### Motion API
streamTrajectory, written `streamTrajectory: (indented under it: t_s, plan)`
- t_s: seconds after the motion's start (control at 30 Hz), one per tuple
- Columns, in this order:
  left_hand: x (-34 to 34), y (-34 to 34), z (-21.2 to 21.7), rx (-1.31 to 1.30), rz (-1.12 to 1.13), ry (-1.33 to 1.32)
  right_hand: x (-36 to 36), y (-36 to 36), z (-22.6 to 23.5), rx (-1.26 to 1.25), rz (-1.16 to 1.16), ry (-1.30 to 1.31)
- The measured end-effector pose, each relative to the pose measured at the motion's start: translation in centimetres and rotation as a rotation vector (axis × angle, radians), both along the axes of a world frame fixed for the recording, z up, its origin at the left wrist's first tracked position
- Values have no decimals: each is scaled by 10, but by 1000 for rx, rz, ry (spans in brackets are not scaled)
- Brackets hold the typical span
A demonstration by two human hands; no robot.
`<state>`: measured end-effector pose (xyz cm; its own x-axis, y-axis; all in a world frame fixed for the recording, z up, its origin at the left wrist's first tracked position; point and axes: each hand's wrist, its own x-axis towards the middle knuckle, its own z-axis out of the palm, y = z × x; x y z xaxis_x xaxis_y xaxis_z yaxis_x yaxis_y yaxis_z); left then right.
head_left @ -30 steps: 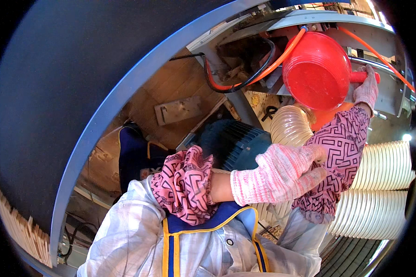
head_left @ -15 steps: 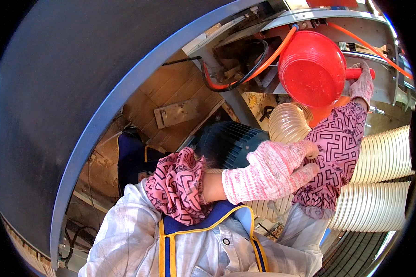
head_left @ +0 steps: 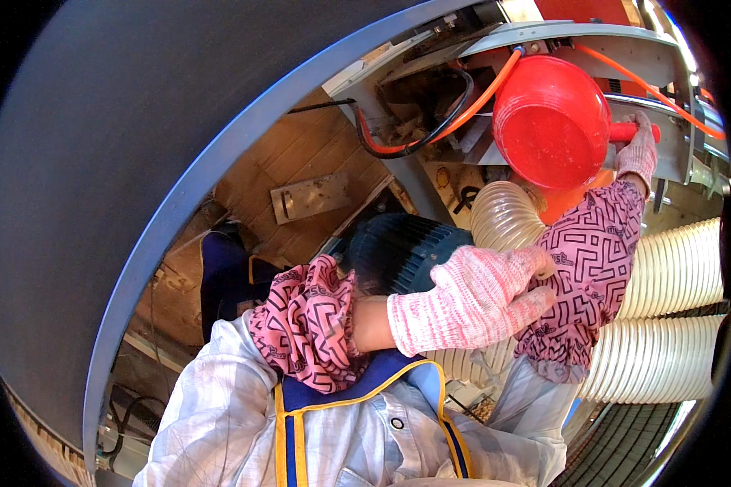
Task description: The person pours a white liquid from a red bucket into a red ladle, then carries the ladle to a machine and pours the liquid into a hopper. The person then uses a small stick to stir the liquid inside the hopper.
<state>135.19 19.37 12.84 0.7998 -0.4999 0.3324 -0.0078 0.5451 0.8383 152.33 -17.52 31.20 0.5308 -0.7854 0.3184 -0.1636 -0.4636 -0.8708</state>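
A red plastic dipper (head_left: 551,122) is held by its short handle in my right hand (head_left: 638,150), which wears a pink and white knitted glove and is closed round the handle. The dipper is at the upper right, in front of a grey metal frame. My left hand (head_left: 471,299), in a matching glove, reaches across my body to the right forearm. Its thumb and fingers are bent round the pink patterned oversleeve (head_left: 589,264) there and appear to grip its cloth; the fingertips are partly hidden.
A large dark curved panel with a blue rim (head_left: 211,154) fills the left. Ribbed clear hoses (head_left: 666,357) lie at the right, another (head_left: 508,215) below the dipper. A dark finned motor (head_left: 402,252) sits beyond my left wrist. Orange tubing (head_left: 479,101) and black cable run beside the dipper.
The dipper has shifted very slightly to the right in the view. Both hands keep their hold and nearly the same place.
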Motion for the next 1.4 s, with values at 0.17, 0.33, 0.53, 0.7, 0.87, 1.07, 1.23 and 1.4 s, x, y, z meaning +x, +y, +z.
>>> streamTrajectory:
  t_s: [0.17,0.33,0.53,0.7,0.87,1.07,1.23,1.4]
  plan:
    - [1,1,0,48,-26,-29,-2,2,-2,-8,-8,-1]
    - [0,0,-1,43,1,-35,-1,5,-3,-22,-14,0]
    - [-1,3,-1,102,20,-28,-7,13,-6,-52,-27,13]
    - [-2,5,-2,95,36,-21,0,-2,-10,-4,-3,-18]
    - [-3,5,-2,84,59,-40,2,-13,-8,31,22,-54]
    - [-1,9,0,96,-22,8,3,-25,-6,-6,1,-13]
    - [-2,9,-1,146,-17,11,3,-16,-10,-34,-49,5]
    - [-3,8,-4,113,1,-12,0,-6,-7,-67,-45,48]
